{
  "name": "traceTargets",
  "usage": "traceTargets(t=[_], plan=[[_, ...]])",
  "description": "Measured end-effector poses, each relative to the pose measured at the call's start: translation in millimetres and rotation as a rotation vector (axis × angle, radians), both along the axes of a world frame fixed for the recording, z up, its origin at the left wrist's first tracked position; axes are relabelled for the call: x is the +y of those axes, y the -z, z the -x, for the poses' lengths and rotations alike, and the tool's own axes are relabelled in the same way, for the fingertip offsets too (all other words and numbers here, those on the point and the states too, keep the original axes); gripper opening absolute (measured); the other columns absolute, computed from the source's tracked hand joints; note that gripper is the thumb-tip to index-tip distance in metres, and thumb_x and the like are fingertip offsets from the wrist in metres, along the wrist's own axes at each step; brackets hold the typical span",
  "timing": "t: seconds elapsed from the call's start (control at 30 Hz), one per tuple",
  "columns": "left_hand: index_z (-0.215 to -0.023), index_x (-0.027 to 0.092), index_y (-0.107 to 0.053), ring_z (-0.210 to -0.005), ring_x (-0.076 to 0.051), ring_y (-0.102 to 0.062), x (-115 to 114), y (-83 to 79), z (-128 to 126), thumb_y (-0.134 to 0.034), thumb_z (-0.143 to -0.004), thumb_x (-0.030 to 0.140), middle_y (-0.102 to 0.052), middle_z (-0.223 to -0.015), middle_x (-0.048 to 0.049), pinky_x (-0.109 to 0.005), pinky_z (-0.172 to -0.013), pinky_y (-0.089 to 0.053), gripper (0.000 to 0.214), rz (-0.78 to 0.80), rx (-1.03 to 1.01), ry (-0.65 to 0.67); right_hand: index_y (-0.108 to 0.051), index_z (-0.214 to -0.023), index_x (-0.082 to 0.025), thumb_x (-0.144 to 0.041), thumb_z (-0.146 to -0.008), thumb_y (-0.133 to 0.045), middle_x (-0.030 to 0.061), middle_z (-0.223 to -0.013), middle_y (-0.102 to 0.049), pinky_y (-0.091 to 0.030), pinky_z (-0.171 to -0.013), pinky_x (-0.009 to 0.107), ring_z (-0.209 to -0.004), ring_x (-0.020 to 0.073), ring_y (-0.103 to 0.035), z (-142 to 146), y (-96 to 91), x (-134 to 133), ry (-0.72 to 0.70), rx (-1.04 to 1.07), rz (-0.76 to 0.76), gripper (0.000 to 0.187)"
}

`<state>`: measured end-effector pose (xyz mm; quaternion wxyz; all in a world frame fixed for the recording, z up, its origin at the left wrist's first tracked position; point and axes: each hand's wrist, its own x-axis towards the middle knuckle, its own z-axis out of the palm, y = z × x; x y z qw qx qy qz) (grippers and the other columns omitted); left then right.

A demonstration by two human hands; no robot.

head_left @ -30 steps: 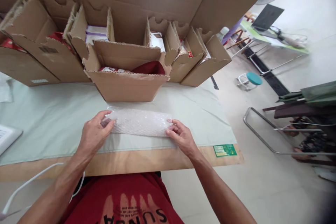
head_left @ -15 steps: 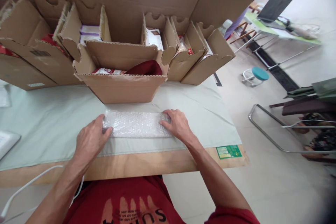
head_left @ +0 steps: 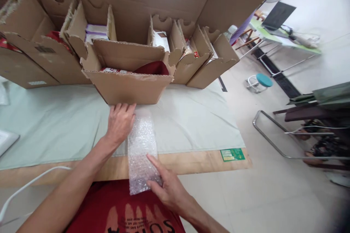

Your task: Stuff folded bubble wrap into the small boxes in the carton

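A long, flat strip of clear bubble wrap (head_left: 141, 142) lies lengthwise away from me. Its near end hangs over the table's front edge, above my red shirt. At its far end my left hand (head_left: 121, 122) closes on the left side, with bent fingertips just in front of the middle cardboard box (head_left: 131, 87). Lower down, my right hand (head_left: 168, 189) grips the near right edge, its thumb and forefinger lying over the wrap. The other fingers of that hand are hidden. Whether something is inside the wrap I cannot tell.
Several open cardboard bins (head_left: 203, 62) with goods stand along the back. A pale green cloth (head_left: 186, 127) covers the wooden table (head_left: 188, 164), with a green label (head_left: 232, 154) at its right corner. A white cable (head_left: 35, 178) hangs at left; a teal stool (head_left: 264, 80) stands right.
The bubble wrap has turned from lying crosswise to pointing away from me. My left hand moved to its far end, my right hand to its near end. The view shifted slightly.
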<state>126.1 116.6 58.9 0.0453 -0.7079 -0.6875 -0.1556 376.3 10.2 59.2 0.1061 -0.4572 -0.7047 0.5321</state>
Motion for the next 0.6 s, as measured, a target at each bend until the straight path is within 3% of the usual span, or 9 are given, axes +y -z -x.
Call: traceTargets(t=[0.07, 0.13, 0.2, 0.27, 0.37, 0.43, 0.5, 0.6], plan=[[-0.133, 0.013, -0.065, -0.108, -0.035, -0.063, -7.5, 2.1, -5.4, -0.050, -0.096, 0.021, -0.071, -0.115, -0.0183, -0.051, -0.093, -0.048, 0.041, -0.044, -0.081, 0.021, -0.063, -0.142, -0.028, -0.027, -0.091, -0.060, 0.0048, -0.102, -0.076, -0.053, -0.079, 0.034, -0.080, 0.0198, -0.064, 7.2, 3.4, -7.9, 0.061, 0.062, 0.039, 0.051], [-0.133, 0.017, -0.065, -0.112, -0.031, -0.063, -30.7, 4.1, -3.9, -0.045, -0.098, 0.019, -0.071, -0.120, -0.0148, -0.049, -0.097, -0.049, 0.040, -0.053, -0.246, 0.150, -0.072, -0.126, -0.025, -0.031, -0.093, -0.061, 0.0056, -0.100, -0.076, -0.053, -0.074, 0.032, -0.077, 0.0182, -0.063, 9.3, 5.8, -8.4, 0.132, 0.129, 0.114, 0.035], [-0.132, 0.022, -0.065, -0.111, -0.025, -0.066, -63.6, 6.0, 2.6, -0.041, -0.100, 0.018, -0.073, -0.117, -0.0103, -0.045, -0.099, -0.051, 0.040, 0.041, -0.466, 0.364, -0.074, -0.117, -0.022, -0.035, -0.092, -0.065, 0.0032, -0.087, -0.072, -0.050, -0.064, 0.028, -0.066, 0.0140, -0.058, 7.8, 7.4, -4.8, 0.173, 0.220, 0.258, 0.030], [-0.139, 0.025, -0.060, -0.116, -0.024, -0.066, -96.0, 8.2, 10.7, -0.048, -0.101, 0.026, -0.076, -0.116, -0.0080, -0.043, -0.103, -0.052, 0.040, 0.199, -0.654, 0.437, -0.074, -0.112, -0.021, -0.042, -0.089, -0.072, 0.0005, -0.078, -0.067, -0.048, -0.058, 0.025, -0.060, 0.0111, -0.054, 6.0, 7.7, 1.3, 0.203, 0.350, 0.449, 0.032], [-0.156, 0.027, -0.041, -0.134, -0.028, -0.058, -125.2, 11.9, 18.6, -0.043, -0.102, 0.039, -0.071, -0.131, -0.0104, -0.050, -0.114, -0.045, 0.055, 0.391, -0.887, 0.366, -0.072, -0.109, -0.020, -0.052, -0.084, -0.077, 0.0022, -0.081, -0.069, -0.049, -0.055, 0.024, -0.064, 0.0129, -0.061, 9.0, 3.9, 16.3, 0.266, 0.589, 0.642, 0.041], [-0.161, 0.023, -0.030, -0.135, -0.032, -0.058, -129.0, 15.1, 17.6, -0.048, -0.098, 0.047, -0.069, -0.135, -0.0138, -0.052, -0.114, -0.045, 0.070, 0.449, -0.993, 0.329, -0.070, -0.116, -0.020, -0.056, -0.086, -0.074, 0.0088, -0.097, -0.074, -0.052, -0.059, 0.025, -0.084, 0.0195, -0.071, 15.6, 0.1, 30.3, 0.289, 0.708, 0.669, 0.047], [-0.160, 0.019, -0.031, -0.124, -0.031, -0.066, -124.9, 19.2, 11.0, -0.057, -0.092, 0.051, -0.072, -0.130, -0.0150, -0.048, -0.106, -0.052, 0.079, 0.456, -1.010, 0.215, -0.064, -0.123, -0.020, -0.057, -0.089, -0.071, 0.0153, -0.117, -0.074, -0.055, -0.065, 0.027, -0.107, 0.0252, -0.070, 24.0, -1.6, 45.2, 0.292, 0.757, 0.670, 0.050], [-0.151, 0.015, -0.044, -0.101, -0.024, -0.073, -115.3, 27.1, -3.9, -0.052, -0.097, 0.045, -0.077, -0.105, -0.0100, -0.040, -0.092, -0.056, 0.063, 0.287, -0.892, -0.040, -0.054, -0.131, -0.023, -0.053, -0.089, -0.070, 0.0181, -0.132, -0.069, -0.056, -0.069, 0.028, -0.118, 0.0265, -0.068, 34.6, 2.0, 61.2, 0.325, 0.742, 0.669, 0.055]])
